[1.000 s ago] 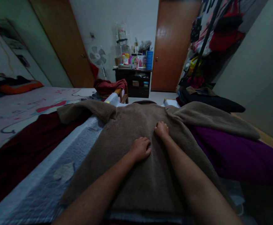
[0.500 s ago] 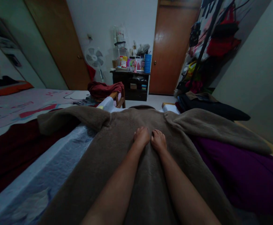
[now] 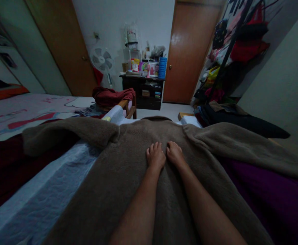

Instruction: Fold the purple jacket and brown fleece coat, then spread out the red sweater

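A long brown fleecy coat [image 3: 128, 170] lies spread out in front of me, its collar [image 3: 157, 118] at the far end and its sleeves stretched out to both sides. On its upper middle part rests my left hand [image 3: 155, 154], palm down with the fingers somewhat spread. Close beside it, my right hand [image 3: 174, 152] also lies palm down on the cloth, its fingers slightly bent over the fabric. A narrow gap separates the two hands. Neither has anything visibly lifted. Both palms are hidden from view.
Under the coat are a light blue quilted surface [image 3: 69, 183], dark red cloth [image 3: 5, 166] at left and purple cloth [image 3: 263, 190] at right. Beyond stand a wooden rail with a red cloth [image 3: 113, 96], a fan [image 3: 102, 59], a dark cabinet [image 3: 141, 92] and hanging bags [image 3: 249, 51].
My left hand has shifted slightly toward me and its fingers have spread out. My right hand stays close to where it was on the coat. The view has tilted slightly.
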`<state>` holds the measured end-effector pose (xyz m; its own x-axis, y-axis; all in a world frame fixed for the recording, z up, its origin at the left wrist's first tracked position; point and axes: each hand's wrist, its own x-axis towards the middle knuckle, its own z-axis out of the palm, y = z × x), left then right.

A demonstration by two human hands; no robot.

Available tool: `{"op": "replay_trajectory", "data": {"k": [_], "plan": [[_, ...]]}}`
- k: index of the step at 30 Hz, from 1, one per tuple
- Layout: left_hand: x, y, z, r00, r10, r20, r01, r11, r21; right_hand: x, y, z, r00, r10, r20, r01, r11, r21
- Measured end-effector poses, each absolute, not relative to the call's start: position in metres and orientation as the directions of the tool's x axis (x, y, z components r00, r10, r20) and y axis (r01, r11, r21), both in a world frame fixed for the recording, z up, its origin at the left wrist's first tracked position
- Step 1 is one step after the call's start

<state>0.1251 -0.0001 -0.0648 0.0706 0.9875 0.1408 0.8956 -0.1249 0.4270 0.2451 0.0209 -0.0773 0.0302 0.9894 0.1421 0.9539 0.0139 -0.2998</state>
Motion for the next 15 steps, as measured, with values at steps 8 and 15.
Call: {"op": "replay_trajectory", "data": {"k": [8, 15], "plan": [[0.121, 0.01, -0.054, 0.016, 0.998, 0.057, 0.89, -0.041, 0.455, 0.244, 0.083, -0.076, -0.04, 0.994, 0.098, 0.961, 0.065, -0.267], [0.124, 0.01, -0.055, 0.029, 0.997, 0.067, 0.901, -0.055, 0.43, 0.271, 0.125, -0.074, 0.032, 0.998, 0.054, 0.985, -0.022, -0.17]]}}
